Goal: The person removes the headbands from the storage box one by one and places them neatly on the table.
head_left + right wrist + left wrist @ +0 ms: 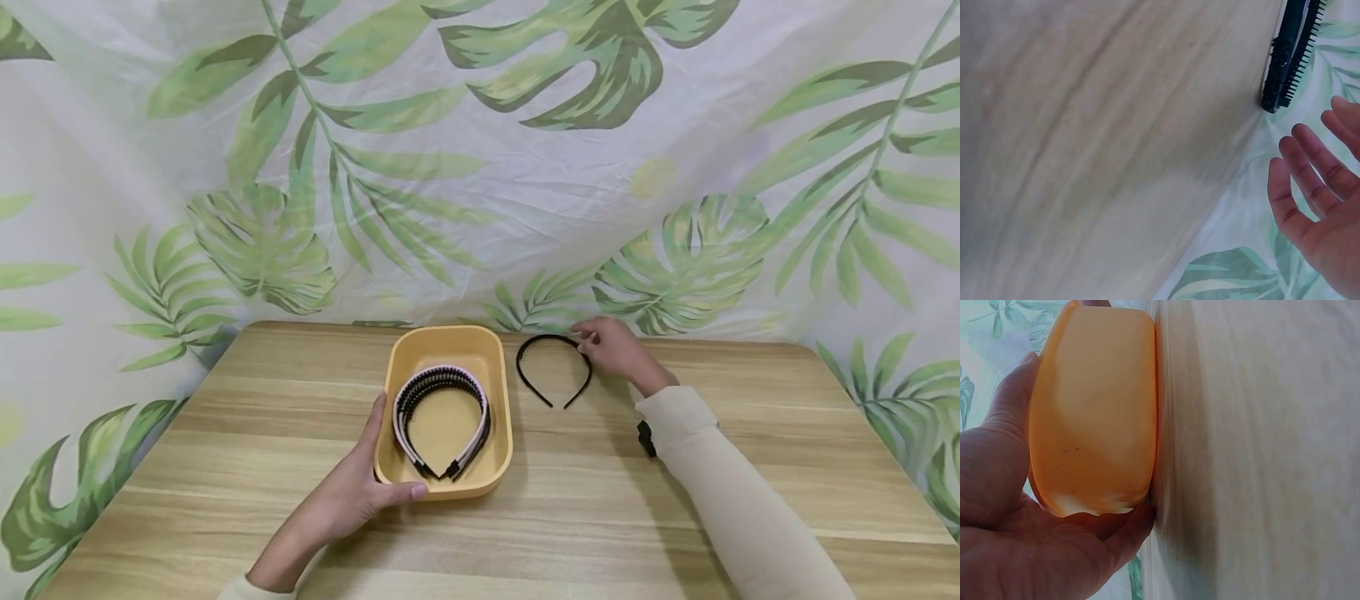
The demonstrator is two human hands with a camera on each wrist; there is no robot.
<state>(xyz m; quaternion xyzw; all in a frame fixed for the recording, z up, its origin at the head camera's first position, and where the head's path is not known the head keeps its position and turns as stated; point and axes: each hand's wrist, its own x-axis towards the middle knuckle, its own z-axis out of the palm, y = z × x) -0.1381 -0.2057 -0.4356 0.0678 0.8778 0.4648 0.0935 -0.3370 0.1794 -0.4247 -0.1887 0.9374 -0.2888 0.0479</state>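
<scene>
My left hand (347,493) grips the near left corner of a yellow plastic box (506,425), thumb over the near rim and fingers along the left wall. The left wrist view shows that hand (1054,559) against the box's outer wall (1100,412). Inside the box lies a nested stack of headbands (442,379), black toothed ones and a pale one. A thin black headband (551,337) lies on the table right of the box. Beside its right shoulder is my right hand (617,346), fingers loosely bent. A gap separates hand and toothed headband (1279,72) in the right wrist view.
The wood-grain table (225,467) ends at a back edge close behind the box and headband. A leaf-patterned cloth (540,183) hangs behind it. A small black object (647,439) sits at the right sleeve's cuff.
</scene>
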